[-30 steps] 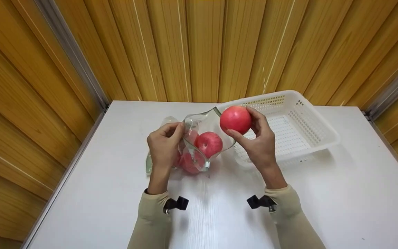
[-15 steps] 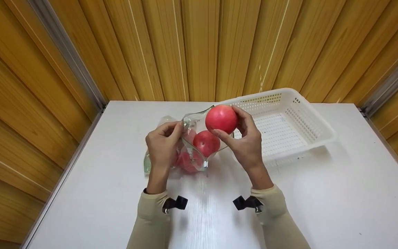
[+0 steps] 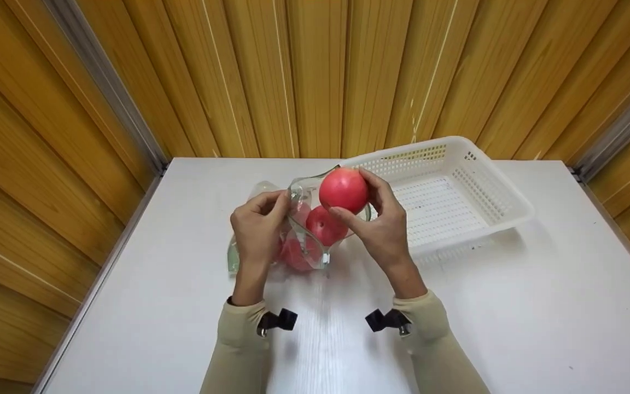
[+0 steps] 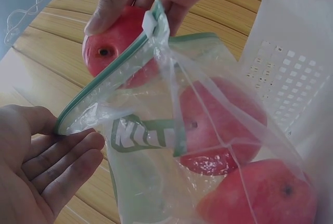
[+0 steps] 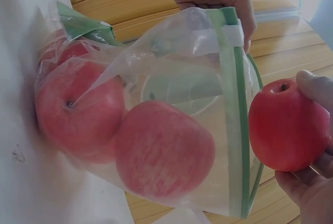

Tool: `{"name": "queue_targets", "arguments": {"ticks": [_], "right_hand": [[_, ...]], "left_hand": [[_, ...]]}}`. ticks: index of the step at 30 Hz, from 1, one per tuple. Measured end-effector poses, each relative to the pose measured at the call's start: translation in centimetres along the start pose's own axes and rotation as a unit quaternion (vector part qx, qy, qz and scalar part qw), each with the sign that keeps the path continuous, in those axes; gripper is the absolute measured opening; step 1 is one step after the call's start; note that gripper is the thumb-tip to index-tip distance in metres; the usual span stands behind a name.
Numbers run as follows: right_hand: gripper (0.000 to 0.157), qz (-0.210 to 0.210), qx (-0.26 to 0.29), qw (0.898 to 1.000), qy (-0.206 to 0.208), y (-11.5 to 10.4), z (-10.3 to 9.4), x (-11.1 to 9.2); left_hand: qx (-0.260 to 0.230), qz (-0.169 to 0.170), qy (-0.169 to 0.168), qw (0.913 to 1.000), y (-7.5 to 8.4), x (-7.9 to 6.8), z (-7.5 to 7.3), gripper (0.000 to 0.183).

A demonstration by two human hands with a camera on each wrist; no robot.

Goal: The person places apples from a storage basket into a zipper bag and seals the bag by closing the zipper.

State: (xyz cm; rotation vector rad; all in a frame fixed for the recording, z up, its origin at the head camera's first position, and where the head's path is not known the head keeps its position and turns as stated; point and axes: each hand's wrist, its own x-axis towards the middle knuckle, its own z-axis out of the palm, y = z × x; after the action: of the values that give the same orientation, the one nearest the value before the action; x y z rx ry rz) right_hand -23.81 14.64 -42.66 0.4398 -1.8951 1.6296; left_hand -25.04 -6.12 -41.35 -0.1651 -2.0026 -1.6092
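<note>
A clear zip bag [image 5: 182,73] with a green-edged mouth stands open on the table, several red apples inside it. One bagged apple [image 3: 325,226] shows through the opening; another apple [image 5: 80,107] lies lower in the bag. My left hand [image 3: 257,227] pinches the left edge of the bag's mouth between thumb and fingers. In my right hand [image 3: 378,224] is a red apple [image 3: 343,190], gripped from its right side by thumb and fingers. That apple is right at the bag's mouth, above the bagged one. A white slider [image 4: 150,24] sits on the zip.
A white plastic basket [image 3: 512,205] with perforated walls stands to the right, behind my right hand, with no apple visible in it. The white table [image 3: 184,339] ends at a yellow wood-patterned wall [image 3: 315,76] at the back.
My right hand has carried its apple leftward from beside the bag to over its open mouth. My left hand keeps its pinch on the bag's edge, nearly still.
</note>
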Motion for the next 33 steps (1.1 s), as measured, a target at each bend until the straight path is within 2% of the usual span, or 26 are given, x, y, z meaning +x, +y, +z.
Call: {"name": "queue_targets", "arguments": {"ticks": [11, 17, 26, 28, 33], "right_hand": [[0.079, -0.001, -0.011, 1.0, -0.019, 0.7, 0.8, -0.3], [0.079, 0.006, -0.019, 1.0, -0.021, 1.0, 1.4, -0.4], [0.082, -0.009, -0.078, 0.995, -0.054, 1.4, 3.1, -0.7], [0.077, -0.018, -0.096, 0.993, -0.069, 1.6, 3.3, -0.8], [0.049, -0.066, -0.116, 0.985, -0.109, 2.0, 3.5, -0.7]], "left_hand": [[-0.016, 0.015, 0.002, 0.9997, -0.2, 0.0, 0.1, 0.01], [-0.013, 0.012, 0.004, 0.9998, -0.3, 0.1, 0.2, 0.01], [-0.026, 0.023, 0.01, 0.9993, -0.3, 0.1, -0.1, 0.013], [-0.027, 0.028, 0.011, 0.9992, -0.4, 0.1, 0.0, 0.013], [-0.023, 0.031, 0.011, 0.9992, -0.5, 0.1, 0.1, 0.014]]}}
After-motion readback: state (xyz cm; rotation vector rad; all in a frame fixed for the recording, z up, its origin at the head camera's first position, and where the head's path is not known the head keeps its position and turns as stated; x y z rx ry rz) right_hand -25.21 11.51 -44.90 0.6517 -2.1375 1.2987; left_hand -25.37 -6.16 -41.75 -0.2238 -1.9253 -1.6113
